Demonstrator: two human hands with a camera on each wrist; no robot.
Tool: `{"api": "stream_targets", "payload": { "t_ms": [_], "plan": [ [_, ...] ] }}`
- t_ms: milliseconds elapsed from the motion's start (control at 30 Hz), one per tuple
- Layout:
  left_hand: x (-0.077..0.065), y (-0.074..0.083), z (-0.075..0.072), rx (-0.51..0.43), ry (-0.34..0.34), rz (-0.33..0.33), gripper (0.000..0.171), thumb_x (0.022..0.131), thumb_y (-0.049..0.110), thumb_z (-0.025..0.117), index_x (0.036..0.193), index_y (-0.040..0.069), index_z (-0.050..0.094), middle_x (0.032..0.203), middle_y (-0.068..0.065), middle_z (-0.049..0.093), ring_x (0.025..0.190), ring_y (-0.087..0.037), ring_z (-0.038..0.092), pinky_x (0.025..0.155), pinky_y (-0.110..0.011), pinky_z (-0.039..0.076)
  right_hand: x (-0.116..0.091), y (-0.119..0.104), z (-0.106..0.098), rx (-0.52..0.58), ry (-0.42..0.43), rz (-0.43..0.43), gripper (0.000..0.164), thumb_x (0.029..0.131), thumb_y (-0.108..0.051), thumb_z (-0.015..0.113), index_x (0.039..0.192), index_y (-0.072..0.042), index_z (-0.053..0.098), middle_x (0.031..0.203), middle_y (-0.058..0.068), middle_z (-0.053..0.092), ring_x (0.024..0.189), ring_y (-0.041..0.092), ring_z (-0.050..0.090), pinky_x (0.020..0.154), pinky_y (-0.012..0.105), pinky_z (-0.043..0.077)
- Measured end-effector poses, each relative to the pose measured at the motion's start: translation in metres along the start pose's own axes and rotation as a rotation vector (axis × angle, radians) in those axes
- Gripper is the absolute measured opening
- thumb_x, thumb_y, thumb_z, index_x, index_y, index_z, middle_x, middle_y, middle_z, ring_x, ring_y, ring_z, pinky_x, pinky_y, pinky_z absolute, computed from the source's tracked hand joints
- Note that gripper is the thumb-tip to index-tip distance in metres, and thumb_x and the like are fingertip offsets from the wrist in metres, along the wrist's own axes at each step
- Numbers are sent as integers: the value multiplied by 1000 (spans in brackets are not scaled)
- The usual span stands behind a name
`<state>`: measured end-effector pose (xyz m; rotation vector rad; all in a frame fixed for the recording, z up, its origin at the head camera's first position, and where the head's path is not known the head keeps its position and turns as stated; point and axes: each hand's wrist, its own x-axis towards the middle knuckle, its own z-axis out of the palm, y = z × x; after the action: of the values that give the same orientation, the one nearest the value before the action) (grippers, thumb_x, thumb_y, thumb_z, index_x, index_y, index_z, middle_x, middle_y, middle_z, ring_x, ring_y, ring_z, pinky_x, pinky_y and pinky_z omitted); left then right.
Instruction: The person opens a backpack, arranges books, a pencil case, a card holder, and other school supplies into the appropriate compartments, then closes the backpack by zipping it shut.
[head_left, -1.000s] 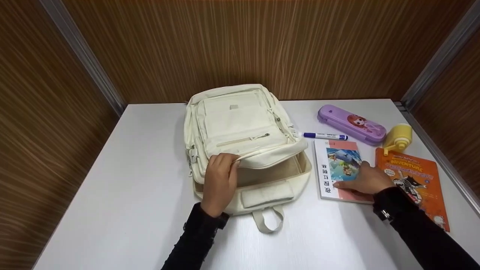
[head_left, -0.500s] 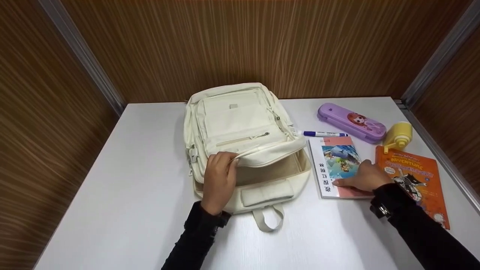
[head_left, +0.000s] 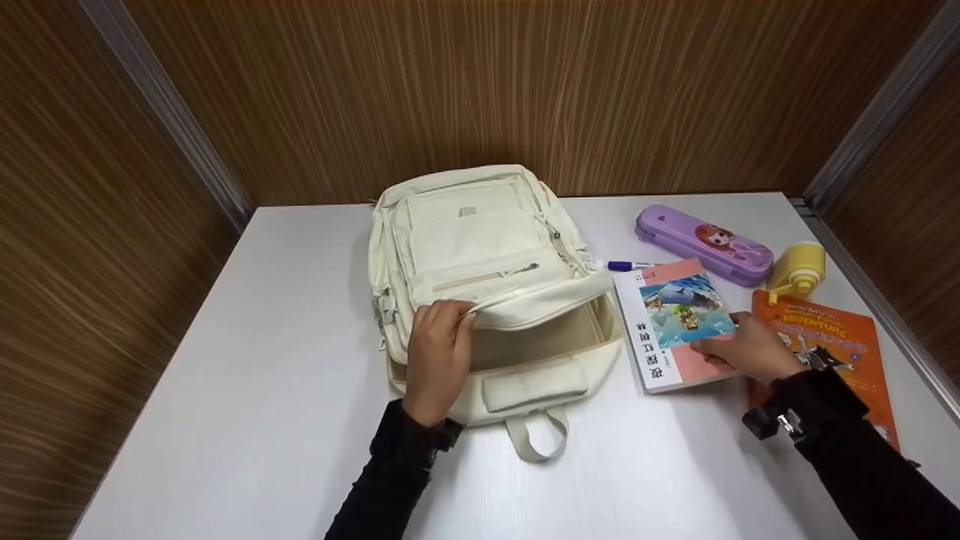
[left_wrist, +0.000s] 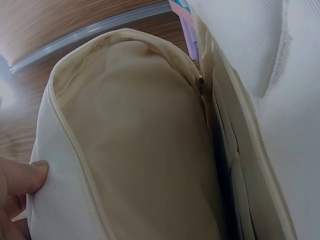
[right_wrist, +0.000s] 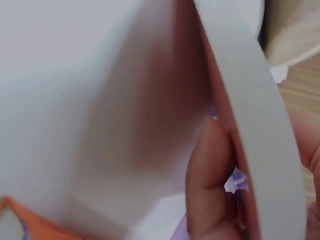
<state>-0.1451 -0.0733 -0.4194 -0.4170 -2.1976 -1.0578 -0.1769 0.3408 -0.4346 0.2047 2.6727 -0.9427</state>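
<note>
A cream backpack (head_left: 480,240) lies on the white table with its main compartment unzipped. My left hand (head_left: 437,360) pinches the edge of the raised flap; the left wrist view shows the thumb (left_wrist: 30,176) on the fabric and the beige lining (left_wrist: 135,135) inside. To the right, my right hand (head_left: 754,349) grips the right edge of a paperback book (head_left: 682,315) with a white and pink cover. In the right wrist view the book's page edge (right_wrist: 260,130) runs between the thumb and curled fingers (right_wrist: 210,185), with its right side tilted up over the table.
An orange book (head_left: 832,337) lies right of the paperback, partly under the right arm. Behind are a purple pencil case (head_left: 705,244), a yellow bottle (head_left: 799,270) and a blue marker (head_left: 621,265) partly covered by the paperback. Wood-grain panels (head_left: 480,90) enclose the table.
The paperback has shifted slightly left and away from me, now lifted at its right side and overlapping the marker. My right fingers have closed around its edge. The left hand stays on the flap.
</note>
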Motion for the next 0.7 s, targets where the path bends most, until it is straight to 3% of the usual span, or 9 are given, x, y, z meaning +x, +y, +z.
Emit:
{"api": "stream_targets", "payload": {
  "t_ms": [167, 233, 367, 400, 467, 567, 700],
  "plan": [
    [1, 0, 1, -6, 15, -17, 11, 95, 11, 61, 100, 5, 69, 95, -7, 69, 85, -23, 57, 78, -34, 45, -6, 7, -1, 63, 4, 5, 87, 98, -48, 50, 147, 14, 11, 125, 37, 43, 96, 35, 54, 69, 33, 51],
    [2, 0, 1, -9, 22, -19, 11, 95, 12, 61, 100, 5, 69, 95, -8, 69, 85, -23, 57, 78, -34, 45, -9, 10, -1, 108, 25, 11, 87, 99, -50, 46, 149, 10, 8, 135, 41, 36, 107, 44, 53, 83, 47, 54],
    [3, 2, 2, -9, 41, -17, 11, 94, 12, 62, 99, 5, 69, 94, -8, 70, 84, -23, 57, 78, -34, 45, -17, 12, -2, 250, 80, 17, 86, 99, -52, 44, 153, 5, 8, 144, 36, 33, 116, 38, 53, 92, 46, 52],
    [3, 2, 3, -10, 47, -16, 11, 94, 12, 62, 99, 5, 69, 94, -7, 70, 84, -23, 57, 78, -34, 44, -20, 11, -3, 298, 74, 22, 86, 99, -51, 45, 153, 4, 7, 141, 33, 40, 112, 33, 57, 90, 43, 54],
    [3, 2, 3, -11, 56, -21, 11, 94, 12, 63, 98, 5, 69, 93, -7, 70, 84, -23, 57, 77, -34, 44, -26, 10, -5, 386, 40, 17, 85, 100, -48, 45, 154, 4, 5, 121, 15, 58, 88, 16, 64, 69, 29, 56],
    [2, 2, 5, -14, 67, -20, 10, 94, 11, 62, 98, 4, 68, 93, -7, 70, 83, -23, 57, 77, -33, 44, -36, 7, -7, 484, -55, -7, 81, 102, -42, 45, 153, 7, 5, 99, -7, 65, 69, 6, 62, 55, 24, 52],
    [2, 2, 6, -12, 79, -9, 10, 95, 11, 61, 98, 4, 68, 93, -7, 69, 84, -22, 57, 77, -33, 44, -42, -5, 3, 569, -154, -28, 77, 102, -39, 48, 151, 6, 9, 91, -12, 70, 59, 5, 58, 47, 21, 44]
  ]
}}
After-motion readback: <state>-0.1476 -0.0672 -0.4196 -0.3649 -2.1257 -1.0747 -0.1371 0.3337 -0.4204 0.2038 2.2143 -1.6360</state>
